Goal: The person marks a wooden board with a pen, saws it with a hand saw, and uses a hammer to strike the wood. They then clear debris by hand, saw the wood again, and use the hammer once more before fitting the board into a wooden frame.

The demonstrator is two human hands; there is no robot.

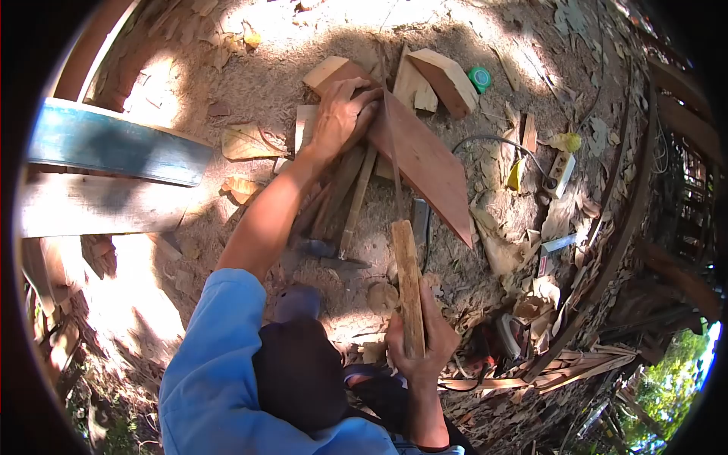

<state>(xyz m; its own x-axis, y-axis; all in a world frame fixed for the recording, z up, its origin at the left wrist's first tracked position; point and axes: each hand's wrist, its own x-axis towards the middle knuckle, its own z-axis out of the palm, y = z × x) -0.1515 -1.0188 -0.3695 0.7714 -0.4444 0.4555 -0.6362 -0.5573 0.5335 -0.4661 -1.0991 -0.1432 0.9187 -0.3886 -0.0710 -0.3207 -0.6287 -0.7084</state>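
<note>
A reddish-brown wooden board (428, 171) with a pointed lower end lies slanted over other wood pieces. My left hand (339, 120) is closed on its upper end, fingers curled by the edge. In my right hand (425, 334) is the straight wooden handle of a saw (409, 284), gripped near its bottom end. The thin blade, seen nearly edge-on, runs up from the handle across the board to a spot beside my left fingers. Beneath my left forearm a hammer (337, 256) lies on the ground among wooden sticks.
Angled wood blocks (447, 80) and a green tape measure (479, 79) lie beyond the board. A power strip (561, 174) with a cable is at right. Curved planks, one blue-painted (121, 144), extend from the left. A power tool (500, 337) rests at lower right among wood scraps and leaves.
</note>
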